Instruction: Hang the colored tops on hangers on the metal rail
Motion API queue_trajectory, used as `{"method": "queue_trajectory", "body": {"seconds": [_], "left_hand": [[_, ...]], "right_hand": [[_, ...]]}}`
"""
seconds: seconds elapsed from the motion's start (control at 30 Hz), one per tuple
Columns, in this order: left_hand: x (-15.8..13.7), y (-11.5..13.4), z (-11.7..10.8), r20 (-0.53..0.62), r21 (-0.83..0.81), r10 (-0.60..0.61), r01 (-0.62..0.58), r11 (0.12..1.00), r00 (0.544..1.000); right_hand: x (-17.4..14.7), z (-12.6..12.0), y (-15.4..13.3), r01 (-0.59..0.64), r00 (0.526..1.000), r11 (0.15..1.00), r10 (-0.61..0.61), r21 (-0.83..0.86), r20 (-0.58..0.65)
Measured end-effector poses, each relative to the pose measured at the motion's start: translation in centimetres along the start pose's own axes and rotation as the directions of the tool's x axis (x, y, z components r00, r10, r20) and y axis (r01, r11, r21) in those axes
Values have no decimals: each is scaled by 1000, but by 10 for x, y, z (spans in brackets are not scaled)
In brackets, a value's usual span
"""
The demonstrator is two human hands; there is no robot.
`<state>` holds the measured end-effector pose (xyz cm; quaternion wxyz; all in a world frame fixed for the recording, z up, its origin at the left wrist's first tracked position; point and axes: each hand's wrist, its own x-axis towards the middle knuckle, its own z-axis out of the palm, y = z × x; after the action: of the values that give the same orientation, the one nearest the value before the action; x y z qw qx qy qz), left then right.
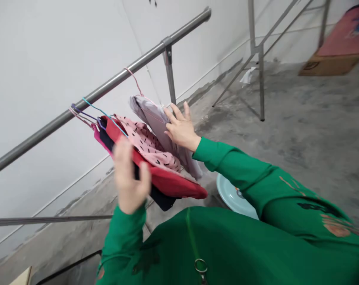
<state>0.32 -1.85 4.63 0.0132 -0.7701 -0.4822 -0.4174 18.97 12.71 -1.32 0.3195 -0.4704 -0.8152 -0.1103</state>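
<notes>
Several garments hang from a grey metal rail (108, 88). My right hand (181, 128) has its fingers spread at the edge of a pale lavender garment (160, 124) on a pink hanger (134, 79); whether it touches the cloth I cannot tell. To the left hangs a pink garment with dark marks (143, 138), with a red garment (173, 184) and a dark garment (163, 200) behind it. My left hand (130, 180), blurred by motion, is raised in front of these, thumb apart from the fingers and nothing in it. A blue hanger (105, 114) shows above.
A pale blue basin (231, 194) stands on the grey floor (301, 118), partly behind my right sleeve. At the back right are a metal stand (261, 79) and a cardboard box (333, 65) with a pink item (344, 35) on it. A lower bar (48, 221) crosses at left.
</notes>
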Motion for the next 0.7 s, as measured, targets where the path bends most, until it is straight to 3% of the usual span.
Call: {"method": "queue_trajectory", "body": {"seconds": [0.07,0.13,0.2,0.3,0.43,0.6,0.7], "left_hand": [[-17,26,36,203,-73,143,-131,989,969],[-19,30,75,311,-126,143,-108,986,939],[-6,18,108,281,-78,13,10,997,960],[25,-10,143,230,15,-155,156,988,961],[62,-34,170,133,49,-212,207,977,968],[84,-44,187,289,165,-200,157,974,936],[82,-35,189,253,303,-237,156,940,938]], "right_hand": [[-5,4,13,-63,998,998,63,-6,-4],[-12,10,26,-155,988,988,155,1,-27],[-21,15,37,-227,972,973,228,37,-47],[-33,21,46,-229,964,965,243,125,-109],[-47,20,52,-111,950,961,177,253,-256],[-58,11,61,6,905,922,160,388,-395],[-66,6,51,-13,873,919,202,394,-444]]}}
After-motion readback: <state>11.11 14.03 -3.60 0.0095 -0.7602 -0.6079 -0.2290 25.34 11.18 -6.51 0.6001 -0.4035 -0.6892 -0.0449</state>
